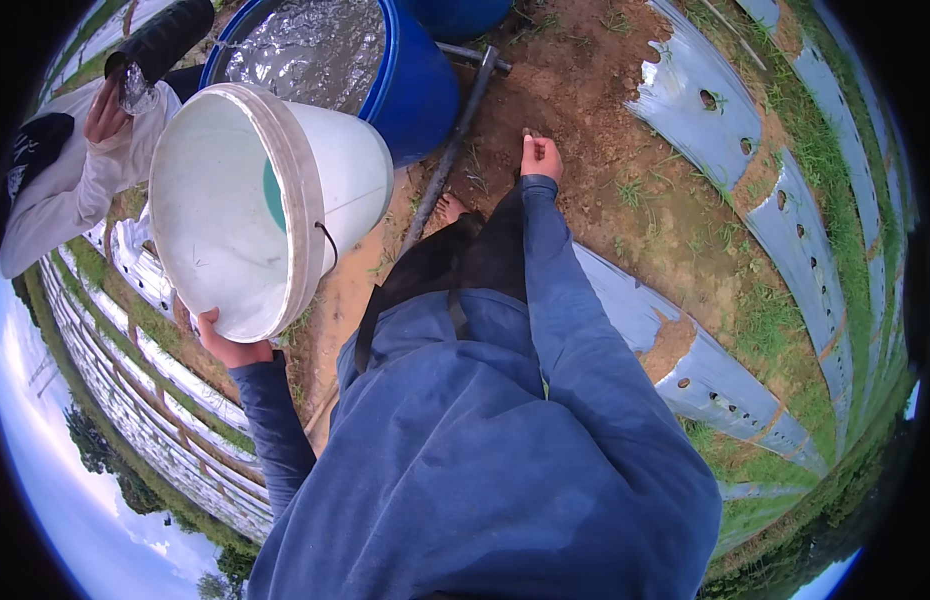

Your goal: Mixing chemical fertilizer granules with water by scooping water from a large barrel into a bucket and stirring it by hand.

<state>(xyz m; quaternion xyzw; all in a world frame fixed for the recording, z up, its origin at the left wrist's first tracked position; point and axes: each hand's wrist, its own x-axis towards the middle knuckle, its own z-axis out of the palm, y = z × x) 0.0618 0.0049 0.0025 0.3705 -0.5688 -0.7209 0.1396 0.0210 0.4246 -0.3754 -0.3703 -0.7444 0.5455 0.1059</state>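
Observation:
A large white plastic bucket point(345, 150) is tipped on its side, its mouth turned to the left. My left hand point(230, 340) grips the lower edge of its rim. The inside looks bare apart from a green patch on the wall, and a dark wire handle hangs by the rim. Behind the bucket stands a blue barrel point(422, 95) with rippling greyish water in it. My right hand point(542, 157) is out over the bare soil, its fingers curled together with nothing visible in them.
At the left a person in a light sleeve point(80, 190) holds a black hose point(162, 38) with water at its mouth. A grey pipe point(450, 150) lies beside the barrel, near my bare foot point(451, 207). Plastic-covered rows point(710, 100) with holes run along the right; another blue barrel point(455, 12) stands behind.

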